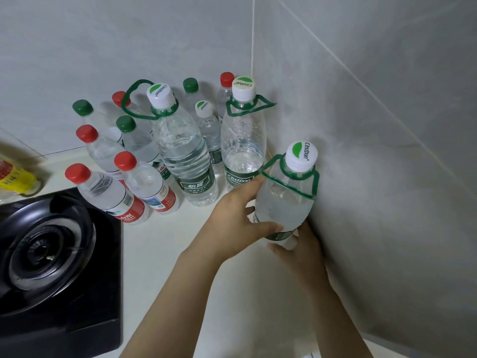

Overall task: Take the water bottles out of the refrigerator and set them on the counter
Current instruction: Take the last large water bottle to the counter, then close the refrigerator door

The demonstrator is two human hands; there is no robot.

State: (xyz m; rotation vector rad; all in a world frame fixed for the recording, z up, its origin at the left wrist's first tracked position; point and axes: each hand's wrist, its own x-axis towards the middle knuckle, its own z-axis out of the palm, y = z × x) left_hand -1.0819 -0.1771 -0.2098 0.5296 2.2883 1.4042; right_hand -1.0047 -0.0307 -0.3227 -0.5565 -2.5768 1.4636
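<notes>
Setting fogged bottle (284,202) on counter (206,280), my left hand (240,223) and right hand (302,251) gripping its base; next, probably: seat flat, release.

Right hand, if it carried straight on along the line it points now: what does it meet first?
Likely the tall bottle in the corner, just past the held bottle that the right hand grips low down; depth is unclear.

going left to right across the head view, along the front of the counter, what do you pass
black stove burner → front red-capped bottle → tall green-label bottle → left hand → gripped bottle → grey wall
</notes>
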